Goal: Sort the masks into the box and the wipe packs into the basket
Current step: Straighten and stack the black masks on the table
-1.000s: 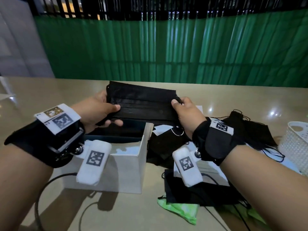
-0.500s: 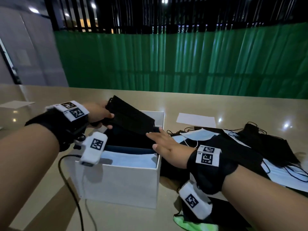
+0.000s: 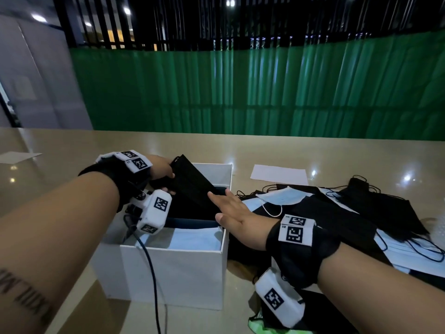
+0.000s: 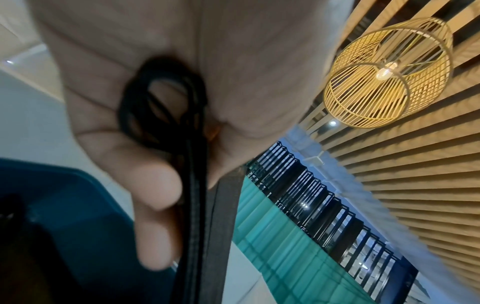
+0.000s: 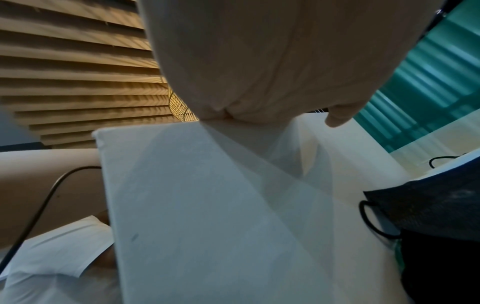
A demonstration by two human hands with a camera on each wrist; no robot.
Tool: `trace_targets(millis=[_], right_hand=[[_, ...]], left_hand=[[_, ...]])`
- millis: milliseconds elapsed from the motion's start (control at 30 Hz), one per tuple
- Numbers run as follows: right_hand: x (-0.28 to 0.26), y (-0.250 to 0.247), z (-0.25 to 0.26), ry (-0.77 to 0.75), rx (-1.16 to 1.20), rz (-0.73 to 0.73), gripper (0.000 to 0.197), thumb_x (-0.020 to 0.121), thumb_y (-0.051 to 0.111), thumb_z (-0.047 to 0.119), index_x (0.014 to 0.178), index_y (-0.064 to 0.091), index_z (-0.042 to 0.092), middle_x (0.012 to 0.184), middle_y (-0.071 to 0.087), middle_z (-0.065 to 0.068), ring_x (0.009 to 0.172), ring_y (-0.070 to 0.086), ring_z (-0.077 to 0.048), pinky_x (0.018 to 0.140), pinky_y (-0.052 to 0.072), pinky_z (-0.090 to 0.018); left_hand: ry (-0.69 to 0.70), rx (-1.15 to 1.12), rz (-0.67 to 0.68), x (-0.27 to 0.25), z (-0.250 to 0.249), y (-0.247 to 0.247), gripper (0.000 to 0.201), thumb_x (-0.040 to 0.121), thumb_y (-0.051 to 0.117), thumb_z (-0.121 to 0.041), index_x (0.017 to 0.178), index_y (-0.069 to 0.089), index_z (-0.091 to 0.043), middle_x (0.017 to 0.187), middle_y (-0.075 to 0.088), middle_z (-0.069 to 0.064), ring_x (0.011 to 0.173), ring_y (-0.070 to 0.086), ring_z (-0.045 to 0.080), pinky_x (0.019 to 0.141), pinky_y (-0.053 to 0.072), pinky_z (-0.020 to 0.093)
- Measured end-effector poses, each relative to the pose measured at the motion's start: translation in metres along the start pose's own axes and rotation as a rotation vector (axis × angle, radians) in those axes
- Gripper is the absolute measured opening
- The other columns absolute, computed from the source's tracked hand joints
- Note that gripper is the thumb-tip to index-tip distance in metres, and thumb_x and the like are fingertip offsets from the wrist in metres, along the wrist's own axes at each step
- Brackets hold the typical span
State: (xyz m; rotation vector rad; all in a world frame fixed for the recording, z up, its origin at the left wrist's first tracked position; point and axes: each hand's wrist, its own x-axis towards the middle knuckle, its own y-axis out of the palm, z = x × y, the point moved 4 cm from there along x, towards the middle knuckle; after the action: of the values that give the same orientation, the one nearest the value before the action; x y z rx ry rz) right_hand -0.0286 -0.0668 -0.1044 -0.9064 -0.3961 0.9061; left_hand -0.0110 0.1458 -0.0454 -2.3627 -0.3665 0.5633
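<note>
My left hand (image 3: 161, 173) grips one end of a black mask (image 3: 192, 182) and holds it tilted over the open white box (image 3: 173, 268). In the left wrist view the mask's edge and ear loops (image 4: 192, 185) run between thumb and fingers. My right hand (image 3: 231, 210) lies flat with straight fingers at the box's right rim, its fingertips touching the mask's lower end. Black and pale blue masks lie inside the box. A pile of black and blue masks (image 3: 337, 213) covers the table to the right. A green wipe pack (image 3: 262, 327) peeks out at the bottom edge.
A white sheet of paper (image 3: 279, 174) lies behind the mask pile, another (image 3: 16, 156) at the far left. A black cable (image 3: 151, 273) hangs from my left wrist over the box's front. A green corrugated wall stands beyond the beige table. The basket is out of view.
One second ago both hands held the black mask stretched above the box. The right hand has let go and flattened at the box's rim; the left has tilted the mask down into the box.
</note>
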Motion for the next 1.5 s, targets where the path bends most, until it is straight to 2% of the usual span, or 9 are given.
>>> trace_targets(millis=[233,367,467,633,800,900,1167,1367,1500], right_hand=[[-0.001,-0.001,-0.002,0.000,0.038,0.010,0.051,0.104,0.019,0.034,0.150,-0.002,0.034,0.158,-0.005,0.015,0.140,-0.022,0.001,0.115,-0.006,-0.029],[-0.001,0.000,-0.003,0.000,0.061,0.012,0.051,0.103,0.019,0.035,0.150,-0.002,0.037,0.158,-0.006,0.015,0.140,-0.023,0.001,0.115,-0.007,-0.031],[-0.001,0.000,-0.002,-0.008,0.069,0.006,0.050,0.104,0.019,0.034,0.150,-0.001,0.036,0.158,-0.004,0.015,0.140,-0.022,0.001,0.114,-0.007,-0.028],[0.000,0.001,-0.004,-0.013,0.076,-0.005,0.050,0.104,0.019,0.034,0.150,-0.001,0.036,0.158,-0.004,0.016,0.140,-0.021,0.002,0.113,-0.007,-0.027],[0.000,0.001,-0.004,-0.022,0.080,-0.012,0.050,0.104,0.019,0.034,0.150,0.000,0.035,0.158,-0.003,0.015,0.140,-0.021,0.000,0.115,-0.006,-0.030],[-0.002,0.000,-0.003,-0.022,0.065,-0.027,0.050,0.104,0.019,0.035,0.150,0.000,0.034,0.159,-0.004,0.014,0.141,-0.021,-0.001,0.114,-0.006,-0.030],[-0.029,-0.017,-0.010,0.000,0.129,-0.141,0.051,0.102,0.037,0.028,0.149,0.019,0.028,0.156,0.013,0.015,0.142,0.009,0.001,0.107,0.006,-0.011],[-0.093,-0.061,-0.074,0.198,0.243,-0.285,0.016,0.095,0.051,0.031,0.103,0.059,0.043,0.115,0.062,0.017,0.109,0.057,-0.002,0.103,0.041,-0.028],[-0.142,-0.090,-0.116,0.400,0.181,-0.375,0.011,0.094,0.054,0.029,0.097,0.064,0.030,0.083,0.062,0.011,0.075,0.056,-0.003,0.070,0.041,-0.014]], left_hand=[[-0.038,0.249,-0.041,0.010,0.017,0.015,0.033,0.093,0.048,-0.001,0.125,0.051,-0.008,0.131,0.054,0.019,0.085,0.055,0.023,0.063,0.051,0.025],[-0.065,0.446,-0.082,0.007,0.018,0.012,0.039,0.093,0.052,-0.007,0.130,0.049,0.002,0.131,0.055,0.020,0.097,0.057,0.025,0.058,0.045,0.023],[-0.046,0.502,-0.109,0.007,0.014,0.006,0.039,0.093,0.055,-0.021,0.127,0.053,-0.002,0.126,0.057,0.016,0.101,0.055,0.027,0.078,0.044,0.028],[-0.108,0.372,-0.110,0.007,0.012,0.002,0.024,0.088,0.064,-0.025,0.090,0.060,-0.002,0.085,0.056,0.015,0.078,0.056,0.031,0.070,0.046,0.035],[-0.105,0.387,-0.078,-0.015,-0.007,0.005,0.033,0.091,0.060,-0.027,0.112,0.057,-0.001,0.099,0.060,0.013,0.095,0.057,0.029,0.070,0.048,0.034],[-0.010,0.372,-0.047,-0.034,-0.030,0.011,0.043,0.096,0.052,-0.029,0.132,0.049,-0.006,0.128,0.057,0.011,0.113,0.057,0.027,0.089,0.048,0.038],[0.378,0.304,0.044,-0.091,-0.101,0.039,0.027,0.095,0.051,-0.031,0.121,0.054,-0.024,0.118,0.059,-0.001,0.111,0.059,0.018,0.093,0.048,0.037],[0.474,0.217,0.124,-0.111,-0.128,0.078,0.022,0.095,0.051,-0.030,0.117,0.054,-0.026,0.112,0.059,-0.003,0.101,0.059,0.013,0.086,0.050,0.031],[0.438,0.055,0.175,-0.105,-0.139,0.119,0.021,0.095,0.052,-0.026,0.115,0.050,-0.021,0.105,0.055,0.001,0.089,0.055,0.015,0.084,0.051,0.033]])
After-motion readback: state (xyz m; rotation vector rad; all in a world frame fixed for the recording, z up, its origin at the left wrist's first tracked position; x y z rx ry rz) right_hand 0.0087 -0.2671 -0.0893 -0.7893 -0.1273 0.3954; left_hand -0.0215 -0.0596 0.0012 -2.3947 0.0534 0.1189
